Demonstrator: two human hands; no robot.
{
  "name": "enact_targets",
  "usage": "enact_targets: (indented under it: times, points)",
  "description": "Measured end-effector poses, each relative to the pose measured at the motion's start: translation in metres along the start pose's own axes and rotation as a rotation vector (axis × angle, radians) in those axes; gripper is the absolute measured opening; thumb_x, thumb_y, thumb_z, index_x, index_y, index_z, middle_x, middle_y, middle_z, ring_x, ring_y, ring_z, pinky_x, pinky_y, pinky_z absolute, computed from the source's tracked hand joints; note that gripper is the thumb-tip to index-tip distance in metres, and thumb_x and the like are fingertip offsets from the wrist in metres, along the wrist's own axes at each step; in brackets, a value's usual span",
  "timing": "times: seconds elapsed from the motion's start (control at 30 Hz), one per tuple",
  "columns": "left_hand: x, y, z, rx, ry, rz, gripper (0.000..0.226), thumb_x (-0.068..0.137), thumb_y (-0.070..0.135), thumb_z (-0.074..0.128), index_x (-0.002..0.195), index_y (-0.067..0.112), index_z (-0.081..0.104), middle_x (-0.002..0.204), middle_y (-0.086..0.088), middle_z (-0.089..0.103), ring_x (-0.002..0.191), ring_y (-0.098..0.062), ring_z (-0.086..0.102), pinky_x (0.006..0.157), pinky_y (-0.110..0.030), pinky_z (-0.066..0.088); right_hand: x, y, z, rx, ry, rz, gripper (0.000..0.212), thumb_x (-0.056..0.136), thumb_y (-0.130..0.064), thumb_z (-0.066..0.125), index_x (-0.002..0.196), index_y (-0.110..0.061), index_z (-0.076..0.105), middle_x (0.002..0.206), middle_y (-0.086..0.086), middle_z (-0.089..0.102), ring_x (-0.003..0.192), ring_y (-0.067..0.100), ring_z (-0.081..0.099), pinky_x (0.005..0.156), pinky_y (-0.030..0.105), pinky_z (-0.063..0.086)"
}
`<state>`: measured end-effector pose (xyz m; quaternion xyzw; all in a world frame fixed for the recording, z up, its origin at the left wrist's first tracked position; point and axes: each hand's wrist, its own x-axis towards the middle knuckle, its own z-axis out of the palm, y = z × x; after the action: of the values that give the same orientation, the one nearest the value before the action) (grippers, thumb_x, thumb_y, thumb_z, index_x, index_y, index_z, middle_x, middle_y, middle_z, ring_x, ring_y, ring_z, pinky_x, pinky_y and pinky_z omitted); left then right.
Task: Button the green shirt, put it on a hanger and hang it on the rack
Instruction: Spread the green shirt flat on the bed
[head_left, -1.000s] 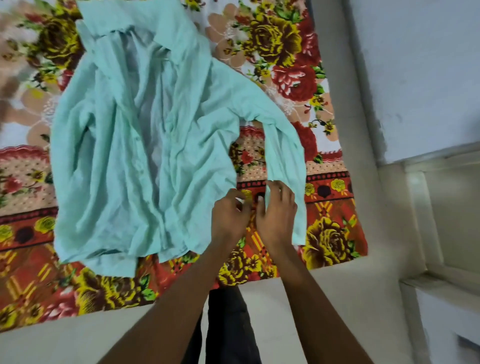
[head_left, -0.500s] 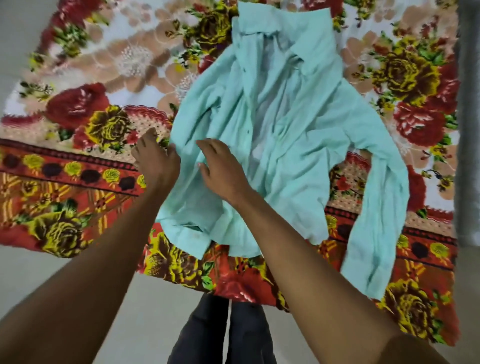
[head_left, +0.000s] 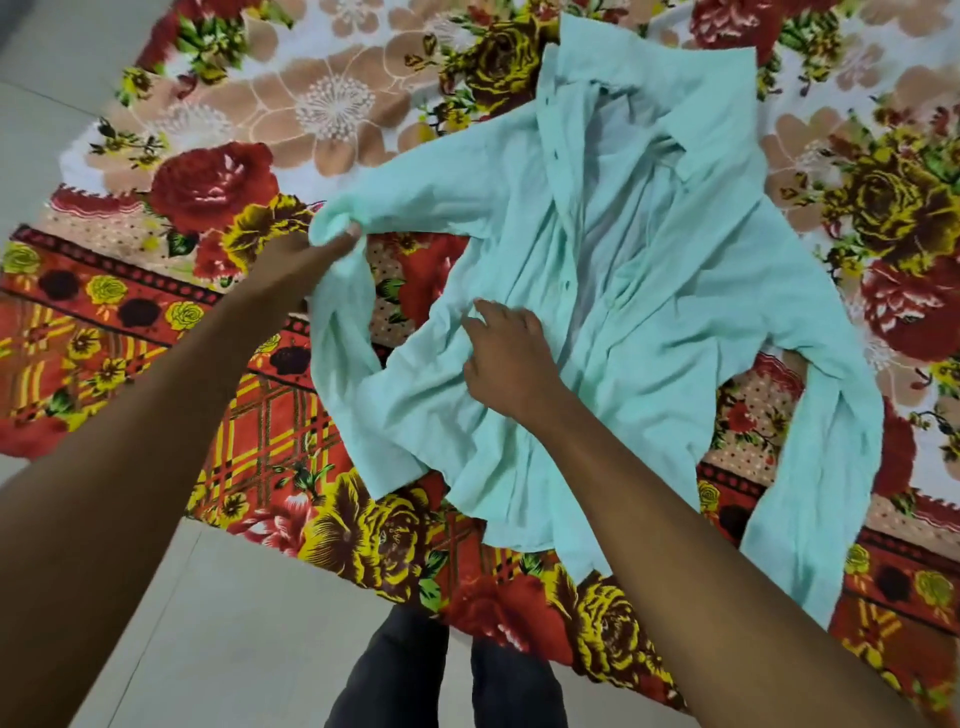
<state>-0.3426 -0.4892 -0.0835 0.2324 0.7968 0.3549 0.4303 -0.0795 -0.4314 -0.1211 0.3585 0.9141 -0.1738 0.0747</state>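
The pale green shirt (head_left: 649, 270) lies crumpled and unbuttoned on a floral blanket (head_left: 218, 187), collar pointing away from me. My left hand (head_left: 306, 254) grips the shirt's left sleeve near the elbow and holds it pulled out to the left. My right hand (head_left: 506, 356) rests on the shirt's left front panel, its fingertips pinching a fold of cloth. The other sleeve trails down the right side. Small dark buttons show along the placket. No hanger or rack is in view.
The red, yellow and peach floral blanket covers a pale tiled floor (head_left: 218, 634), whose bare tiles show at the bottom left. My dark trouser legs (head_left: 441, 675) stand at the blanket's near edge.
The view has swung left over the shirt. My left hand has taken hold of the left sleeve and pulled it outward; my right hand has shifted onto the front panel.
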Motion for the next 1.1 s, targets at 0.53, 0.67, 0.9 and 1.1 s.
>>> enact_targets:
  times: [0.53,0.67,0.9,1.1]
  points:
    - [-0.005,-0.041,-0.054,-0.474,0.085,0.094,0.024,0.1,0.043,0.062,0.107,0.026,0.078,0.098,0.005,0.078,0.085,-0.012,0.073,0.076,-0.033,0.059,0.07,-0.095,-0.005,1.024,-0.456,-0.009,0.013,0.099,-0.022,0.071,0.107,-0.012,0.073,0.094,-0.008,0.072,0.08,-0.004,0.069,0.072,0.014,0.052]
    - [-0.031,-0.07,-0.064,-0.068,-0.058,-0.071,0.066,0.076,0.065,0.08,0.12,0.016,0.069,0.102,-0.009,0.078,0.094,-0.028,0.077,0.08,-0.052,0.062,0.071,-0.118,0.003,0.96,-0.22,0.099,0.03,0.099,-0.026,0.07,0.089,0.002,0.068,0.073,0.005,0.063,0.067,0.018,0.061,0.065,0.035,0.047]
    - [-0.046,-0.11,-0.061,-0.253,0.029,-0.041,0.008,0.104,0.025,0.059,0.106,0.021,0.066,0.096,0.007,0.076,0.092,-0.013,0.074,0.069,-0.028,0.062,0.062,-0.127,0.007,1.088,-0.294,0.199,0.036,0.106,-0.032,0.057,0.128,-0.005,0.069,0.116,-0.009,0.077,0.107,0.006,0.071,0.107,0.042,0.052]
    - [-0.051,-0.118,-0.066,-0.405,0.243,-0.007,0.009,0.107,0.025,0.054,0.103,0.017,0.058,0.098,-0.002,0.066,0.086,-0.017,0.064,0.076,-0.035,0.051,0.054,-0.134,0.012,1.636,-0.64,0.129,0.061,0.093,0.012,0.041,0.119,-0.028,0.078,0.127,-0.008,0.074,0.124,0.015,0.065,0.115,0.042,0.048]
